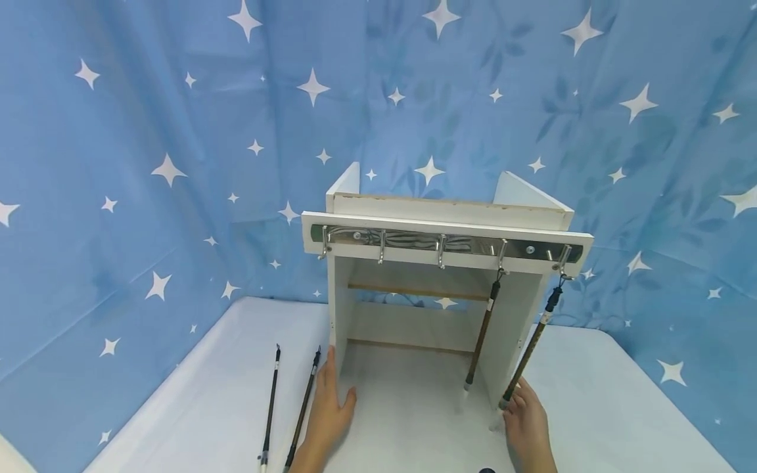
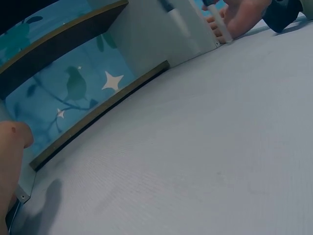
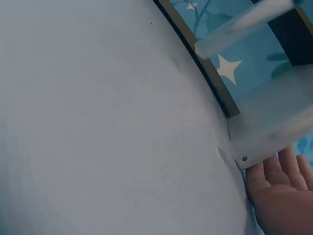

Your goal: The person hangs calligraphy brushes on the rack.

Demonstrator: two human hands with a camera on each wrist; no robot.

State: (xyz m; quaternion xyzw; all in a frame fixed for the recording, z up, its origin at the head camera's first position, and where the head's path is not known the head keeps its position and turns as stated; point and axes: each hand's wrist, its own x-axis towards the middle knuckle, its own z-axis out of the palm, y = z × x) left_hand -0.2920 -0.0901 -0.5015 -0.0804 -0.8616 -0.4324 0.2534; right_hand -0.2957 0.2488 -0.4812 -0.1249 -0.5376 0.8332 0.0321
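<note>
A white stand (image 1: 378,248) with a row of metal hooks (image 1: 441,251) rises from the white surface. Two dark rods (image 1: 482,332) (image 1: 535,335) with pale lower ends hang from its two rightmost hooks. My left hand (image 1: 328,410) touches the foot of the left side panel, fingers extended and thumb apart; the left wrist view shows part of this hand (image 2: 10,156) at the left edge. At the foot of the right panel, my right hand (image 1: 526,424) rests near the outer rod's lower end; in the right wrist view its fingers (image 3: 276,171) lie against the panel's outer side.
Two more dark rods (image 1: 272,401) (image 1: 304,407) lie on the white surface (image 1: 207,394) left of the stand. Crossboards (image 1: 414,347) join its side panels. A small dark round thing (image 1: 487,470) shows at the bottom edge. Behind hangs a blue curtain (image 1: 177,230) with white stars.
</note>
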